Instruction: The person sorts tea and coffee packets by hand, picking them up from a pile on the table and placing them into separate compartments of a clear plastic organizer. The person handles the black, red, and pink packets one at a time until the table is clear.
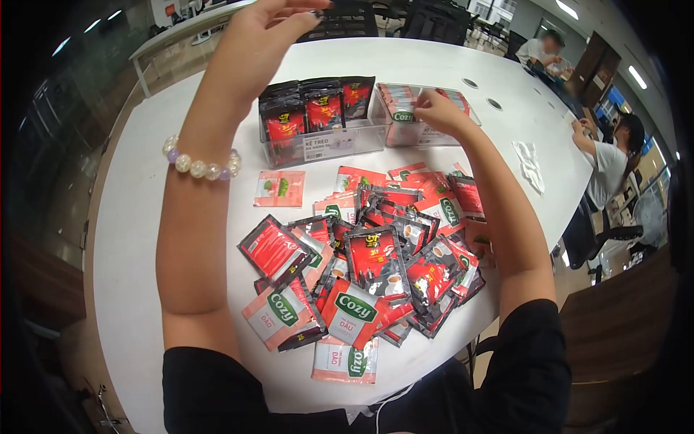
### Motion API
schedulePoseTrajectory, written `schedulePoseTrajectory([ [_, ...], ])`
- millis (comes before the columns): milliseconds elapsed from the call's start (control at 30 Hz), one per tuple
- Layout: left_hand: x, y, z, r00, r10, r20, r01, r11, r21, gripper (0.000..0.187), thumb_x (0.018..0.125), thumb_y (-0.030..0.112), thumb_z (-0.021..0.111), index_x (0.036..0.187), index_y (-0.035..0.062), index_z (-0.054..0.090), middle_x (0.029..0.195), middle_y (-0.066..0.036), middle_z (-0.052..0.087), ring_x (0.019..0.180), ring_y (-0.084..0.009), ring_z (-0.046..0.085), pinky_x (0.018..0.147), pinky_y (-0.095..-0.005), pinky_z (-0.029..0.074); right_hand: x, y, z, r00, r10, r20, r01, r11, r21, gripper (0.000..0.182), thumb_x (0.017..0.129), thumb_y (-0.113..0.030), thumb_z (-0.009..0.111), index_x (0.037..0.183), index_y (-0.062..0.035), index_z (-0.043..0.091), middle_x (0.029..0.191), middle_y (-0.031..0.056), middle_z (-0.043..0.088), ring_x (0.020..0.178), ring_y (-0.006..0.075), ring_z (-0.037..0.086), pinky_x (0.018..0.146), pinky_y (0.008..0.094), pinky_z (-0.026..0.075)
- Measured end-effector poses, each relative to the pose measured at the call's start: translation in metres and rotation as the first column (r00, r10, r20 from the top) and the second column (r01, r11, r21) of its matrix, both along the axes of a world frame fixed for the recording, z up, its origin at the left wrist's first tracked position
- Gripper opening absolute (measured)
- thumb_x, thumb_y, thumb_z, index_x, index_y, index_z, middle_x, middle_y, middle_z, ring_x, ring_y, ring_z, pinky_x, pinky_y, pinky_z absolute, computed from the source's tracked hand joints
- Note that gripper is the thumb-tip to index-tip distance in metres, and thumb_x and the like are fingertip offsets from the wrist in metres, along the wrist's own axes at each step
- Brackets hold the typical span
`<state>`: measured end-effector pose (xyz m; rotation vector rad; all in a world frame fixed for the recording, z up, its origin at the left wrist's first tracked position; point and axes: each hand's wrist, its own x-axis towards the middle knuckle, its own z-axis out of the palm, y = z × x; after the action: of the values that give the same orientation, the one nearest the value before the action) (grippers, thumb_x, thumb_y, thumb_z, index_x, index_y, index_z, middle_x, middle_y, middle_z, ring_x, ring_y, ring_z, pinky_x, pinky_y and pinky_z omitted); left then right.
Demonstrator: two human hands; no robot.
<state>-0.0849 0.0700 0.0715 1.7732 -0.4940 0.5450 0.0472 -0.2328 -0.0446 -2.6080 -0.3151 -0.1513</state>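
Currently, the right hand [439, 113] is at the right-hand clear bin [442, 137], its curled fingers against the pink Cozy packets [402, 110] standing inside; whether that grip pinches one cannot be told. The left hand [285, 20], above a beaded bracelet [200, 168], is raised over the left-hand clear bin [359, 140], where red-and-black packets [323, 108] stand upright. Its fingers are partly cut off by the top edge, so its grip cannot be judged either. Nearer the person, a mixed heap of packets [373, 257], pink ones and red-and-black ones overlapping, covers the middle of the white tabletop [130, 260]. One pink packet [279, 189] lies apart, beyond the heap's left side. A crumpled white sheet [530, 166] lies right of the right forearm.
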Motion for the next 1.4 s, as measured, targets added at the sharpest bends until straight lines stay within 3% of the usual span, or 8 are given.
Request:
schedulePoseTrajectory([
  [100, 0.025, 0.018, -0.011, 0.977, -0.05, 0.209, 0.024, 0.992, 0.126, 0.027, 0.09, 0.018, 0.054, 0.113, 0.0092, 0.065, 0.11, -0.003, 0.064, 0.106, -0.0128, 0.055, 0.098, -0.0299, 0.036, 0.007, 0.003, -0.001, 0.997, -0.024, -0.073, 0.025, 1.0, 0.01, 0.042, 0.074, -0.023, 0.064, 0.106, 0.0029, 0.057, 0.097, 0.0175, 0.064, 0.093, 0.0257, 0.063, 0.079, 0.032, 0.047],
  [133, 0.024, 0.02, -0.012, 0.986, -0.036, 0.162, 0.013, 0.99, 0.142, 0.029, 0.091, 0.018, 0.052, 0.116, 0.0074, 0.063, 0.115, -0.001, 0.063, 0.111, -0.0115, 0.052, 0.102, -0.0291, 0.031, 0.009, 0.005, -0.001, 0.995, -0.022, -0.102, 0.023, 1.0, 0.005, 0.042, 0.074, -0.023, 0.065, 0.105, 0.0025, 0.056, 0.097, 0.0159, 0.063, 0.093, 0.024, 0.062, 0.079, 0.0307, 0.047],
  [300, 0.025, 0.02, -0.01, 0.984, -0.064, 0.164, 0.041, 0.99, 0.135, 0.029, 0.091, 0.017, 0.052, 0.115, 0.0076, 0.063, 0.114, -0.003, 0.063, 0.111, -0.012, 0.052, 0.102, -0.0286, 0.032, 0.0, 0.026, 0.018, 0.977, -0.149, -0.153, 0.114, 0.97, -0.214, 0.059, 0.07, -0.021, 0.073, 0.116, 0.003, 0.046, 0.098, 0.0114, 0.063, 0.091, 0.0213, 0.061, 0.08, 0.0288, 0.045],
  [500, 0.016, 0.011, -0.009, 0.987, -0.076, 0.145, 0.061, 0.992, 0.107, 0.028, 0.091, 0.017, 0.052, 0.115, 0.0086, 0.064, 0.114, -0.003, 0.063, 0.111, -0.0113, 0.052, 0.102, -0.0281, 0.031, 0.023, 0.025, 0.007, 0.989, -0.093, -0.118, 0.067, 0.976, -0.205, 0.087, 0.063, -0.017, 0.079, 0.132, -0.0034, 0.027, 0.095, 0.0144, 0.063, 0.091, 0.0276, 0.062, 0.079, 0.0324, 0.047],
  [800, 0.021, 0.021, -0.007, 0.991, 0.004, 0.132, -0.021, 0.992, 0.123, 0.028, 0.09, 0.025, 0.054, 0.114, 0.0157, 0.065, 0.109, 0.002, 0.065, 0.1, -0.0061, 0.051, 0.089, -0.0255, 0.031, 0.012, 0.04, 0.01, 0.994, -0.11, 0.01, 0.109, 0.968, -0.227, 0.083, 0.06, -0.018, 0.083, 0.126, -0.0032, 0.035, 0.105, 0.0232, 0.063, 0.097, 0.034, 0.063, 0.081, 0.0391, 0.051],
  [1000, 0.019, 0.018, -0.008, 0.989, 0.011, 0.148, -0.029, 0.992, 0.121, 0.027, 0.09, 0.025, 0.054, 0.113, 0.0158, 0.066, 0.11, 0.002, 0.065, 0.097, -0.0056, 0.051, 0.088, -0.0254, 0.031, 0.009, 0.028, 0.017, 0.998, -0.045, -0.05, 0.033, 0.974, -0.224, 0.076, 0.061, -0.025, 0.078, 0.126, -0.0028, 0.045, 0.106, 0.0227, 0.063, 0.098, 0.0334, 0.062, 0.083, 0.037, 0.048],
  [1300, 0.021, 0.02, -0.009, 0.989, -0.004, 0.151, -0.016, 0.992, 0.129, 0.028, 0.09, 0.025, 0.054, 0.114, 0.016, 0.066, 0.11, 0.002, 0.066, 0.101, -0.0069, 0.052, 0.09, -0.0258, 0.031, -0.005, 0.033, 0.02, 0.999, -0.013, -0.039, 0.002, 0.964, -0.264, 0.06, 0.073, -0.012, 0.061, 0.132, -0.0113, 0.047, 0.111, 0.021, 0.062, 0.101, 0.0307, 0.062, 0.084, 0.0366, 0.048],
  [1400, 0.019, 0.018, -0.008, 0.987, 0.017, 0.159, -0.039, 0.99, 0.136, 0.028, 0.089, 0.025, 0.055, 0.114, 0.0158, 0.066, 0.111, 0.002, 0.065, 0.102, -0.0072, 0.052, 0.091, -0.0268, 0.031, -0.009, 0.032, 0.011, 0.992, -0.056, 0.109, 0.074, 0.983, -0.166, 0.052, 0.078, -0.012, 0.059, 0.129, -0.0113, 0.05, 0.108, 0.0202, 0.063, 0.098, 0.0305, 0.063, 0.083, 0.0374, 0.048],
])
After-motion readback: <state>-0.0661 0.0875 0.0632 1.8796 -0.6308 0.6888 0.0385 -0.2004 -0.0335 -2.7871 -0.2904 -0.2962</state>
